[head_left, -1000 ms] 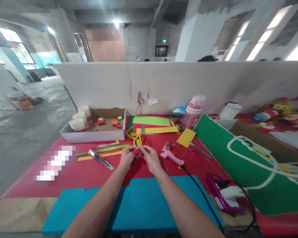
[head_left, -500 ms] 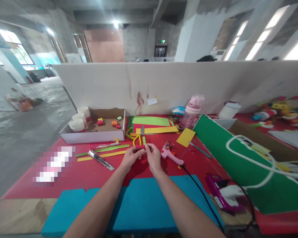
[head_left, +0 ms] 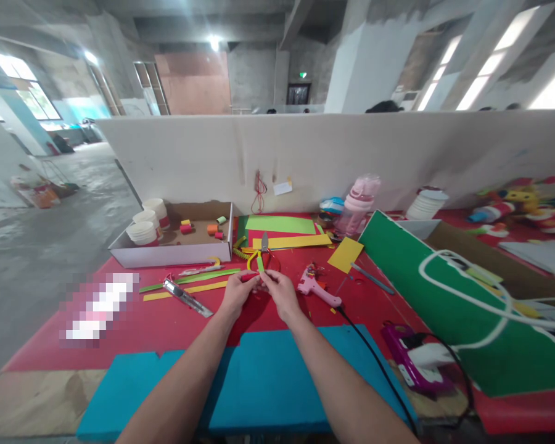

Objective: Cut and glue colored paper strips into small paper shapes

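Note:
Over the red tabletop, my left hand (head_left: 237, 297) is closed on a small red paper piece (head_left: 250, 277), perhaps a roll. Close beside it, my right hand (head_left: 280, 295) pinches a short light-green paper strip (head_left: 260, 265) that points up and away. The fingertips of both hands meet, and they hide where the two pieces touch, if they do. Just beyond the hands lie pliers (head_left: 264, 242) with yellow handles. To the right is a pink glue gun (head_left: 321, 291) with a black cord. A utility knife (head_left: 187, 298) lies to the left, near green and yellow paper strips (head_left: 213, 286).
An open box (head_left: 176, 254) at back left holds white paper cups (head_left: 143, 233) and several small paper rolls (head_left: 212, 229). On the right stand a green-sided box (head_left: 444, 308) and a purple power strip (head_left: 414, 364). A blue board (head_left: 268, 382) lies in front; a pink bottle (head_left: 355, 206) is behind.
The green strip has moved left toward the red piece and tilted with my right hand. My left hand has shifted slightly left. The tools on the table stay where they were.

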